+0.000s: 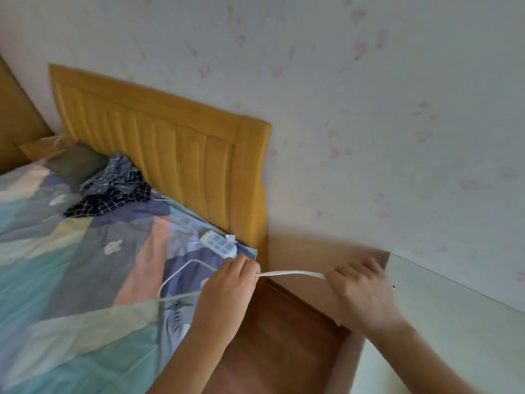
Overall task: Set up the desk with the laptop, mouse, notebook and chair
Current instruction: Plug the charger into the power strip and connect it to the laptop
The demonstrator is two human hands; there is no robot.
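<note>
A white power strip (218, 245) with blue sockets lies on the bed's corner by the headboard. Its white cable (289, 273) loops over the bedding and stretches taut between my two hands. My left hand (230, 282) is closed on the cable at the bed's edge. My right hand (362, 291) pinches the cable's other end above the gap by the wall. A pale desk surface (454, 322) shows at the lower right. Laptop, mouse, notebook and chair are out of view.
The bed carries a patchwork quilt (71, 265) and a heap of checked dark clothes (113, 189). A yellow wooden headboard (170, 143) stands against the flowered wall (369, 109). Brown wooden floor (278, 342) fills the narrow gap between bed and desk.
</note>
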